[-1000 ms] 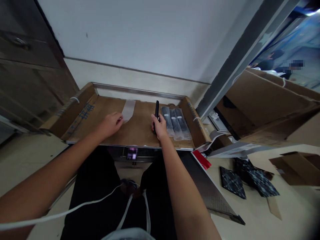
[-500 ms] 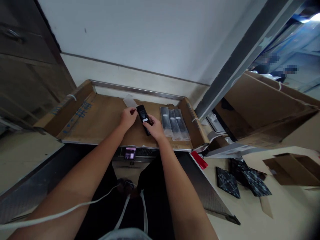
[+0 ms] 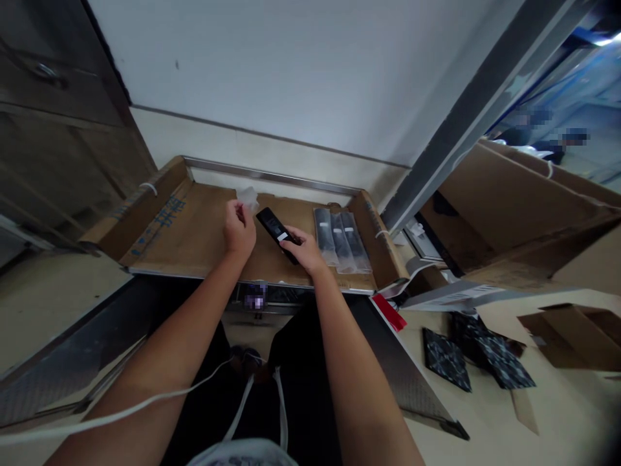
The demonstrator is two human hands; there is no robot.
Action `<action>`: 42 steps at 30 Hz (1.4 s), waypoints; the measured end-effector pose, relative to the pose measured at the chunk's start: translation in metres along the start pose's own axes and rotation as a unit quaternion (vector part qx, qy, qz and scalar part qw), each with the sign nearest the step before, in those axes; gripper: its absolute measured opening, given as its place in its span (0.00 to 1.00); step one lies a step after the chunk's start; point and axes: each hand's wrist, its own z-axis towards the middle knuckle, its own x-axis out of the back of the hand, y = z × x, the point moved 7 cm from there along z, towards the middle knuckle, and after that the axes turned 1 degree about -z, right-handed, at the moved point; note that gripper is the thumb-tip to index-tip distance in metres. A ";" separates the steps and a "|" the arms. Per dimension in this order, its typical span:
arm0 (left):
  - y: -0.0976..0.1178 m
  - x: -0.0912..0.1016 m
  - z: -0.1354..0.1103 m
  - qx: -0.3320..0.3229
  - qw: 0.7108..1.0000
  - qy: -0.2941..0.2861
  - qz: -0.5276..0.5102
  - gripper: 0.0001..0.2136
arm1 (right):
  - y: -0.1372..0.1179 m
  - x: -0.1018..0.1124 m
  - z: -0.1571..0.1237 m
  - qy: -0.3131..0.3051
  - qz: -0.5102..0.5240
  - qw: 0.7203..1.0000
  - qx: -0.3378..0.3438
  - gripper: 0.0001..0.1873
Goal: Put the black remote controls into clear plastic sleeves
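Two hands are occupied above the cardboard-lined tabletop [image 3: 194, 236]. The left hand [image 3: 239, 230] is closed to a pinch, with a small clear plastic sleeve [image 3: 247, 198] held up at its fingertips near the far edge of the tabletop (the film is thin, so its outline is hard to make out). The right hand [image 3: 305, 249] is closed around a slim black remote-like device [image 3: 272, 226], which is gripped by its lower end, so that most of its face is left uncovered. The device is kept close to the sleeve, but the two are not touching. Three black items in clear bags [image 3: 342, 239] are laid side by side on the tabletop, just right of the right hand, each marked with a white label. A steel rim [image 3: 272, 177] runs along the far edge of the tabletop, against a white wall [image 3: 291, 77], and a dark wooden cabinet [image 3: 58, 129] stands to its left. Open cardboard flaps [image 3: 524, 207] rise to its right, and black patterned panels [image 3: 446, 359] are spread on the floor beyond its right corner, near a red strip [image 3: 388, 312].
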 end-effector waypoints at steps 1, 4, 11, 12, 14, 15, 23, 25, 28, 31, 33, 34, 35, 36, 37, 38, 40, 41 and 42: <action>0.001 0.004 -0.001 0.001 1.000 0.010 0.007 0.11 | 0.001 0.000 0.000 0.002 0.006 1.000 -0.002 0.23; 0.009 0.004 -0.007 -0.013 0.999 -0.013 0.027 0.11 | 0.000 0.001 0.000 0.008 0.014 1.000 0.001 0.22; 0.029 0.021 -0.011 -0.081 0.994 -0.035 0.067 0.09 | -0.002 0.014 -0.003 0.093 0.070 0.993 -0.009 0.22; 0.028 0.037 -0.004 -0.075 0.995 -0.004 0.069 0.09 | -0.002 0.016 -0.003 0.105 0.080 0.991 -0.012 0.22; 0.029 0.072 0.013 -0.090 0.991 0.051 0.089 0.08 | -0.001 0.017 -0.002 0.114 0.088 0.989 -0.018 0.21; 0.031 0.088 0.020 -0.110 0.987 0.074 0.096 0.08 | -0.002 0.017 -0.001 0.115 0.087 0.989 -0.020 0.21; 0.001 0.049 0.024 -0.091 0.986 -0.096 0.106 0.06 | -0.003 0.016 -0.002 0.105 0.086 0.991 -0.024 0.20; -0.012 0.012 0.017 -0.056 0.984 -0.144 0.090 0.05 | -0.001 0.015 -0.001 0.093 0.072 0.993 -0.020 0.20; -0.026 -0.028 0.015 -0.009 0.985 -0.158 0.067 0.05 | 0.001 0.013 0.001 0.063 0.021 0.998 -0.001 0.20; -0.036 -0.046 0.020 0.037 0.989 -0.140 0.039 0.05 | 0.002 0.012 0.003 0.045 -0.050 0.998 0.021 0.22; -0.039 -0.050 0.023 0.039 0.990 -0.137 0.019 0.06 | 0.003 0.011 0.004 0.040 -0.081 0.996 0.024 0.22; -0.039 -0.051 0.024 0.032 0.990 -0.138 0.009 0.06 | 0.003 0.011 0.004 0.038 -0.091 0.995 0.024 0.23; -0.039 -0.051 0.025 0.025 0.990 -0.141 -0.005 0.05 | 0.003 0.011 0.004 0.036 -0.099 0.994 0.025 0.23; -0.039 -0.051 0.025 0.019 0.989 -0.142 -0.020 0.05 | 0.003 0.010 0.004 0.035 -0.106 0.993 0.027 0.23; -0.038 -0.050 0.025 0.016 0.989 -0.142 -0.036 0.05 | 0.002 0.010 0.004 0.033 -0.113 0.993 0.029 0.23; -0.038 -0.048 0.024 0.016 0.989 -0.141 -0.049 0.06 | 0.002 0.010 0.004 0.031 -0.118 0.992 0.032 0.23; -0.036 -0.046 0.023 0.010 0.988 -0.141 -0.065 0.06 | 0.002 0.009 0.003 0.027 -0.123 0.991 0.037 0.23; -0.034 -0.045 0.022 0.004 0.987 -0.144 -0.068 0.06 | 0.002 0.009 0.004 0.025 -0.123 0.991 0.038 0.23; -0.033 -0.045 0.022 -0.003 0.987 -0.146 -0.069 0.06 | 0.002 0.008 0.004 0.024 -0.119 0.992 0.037 0.23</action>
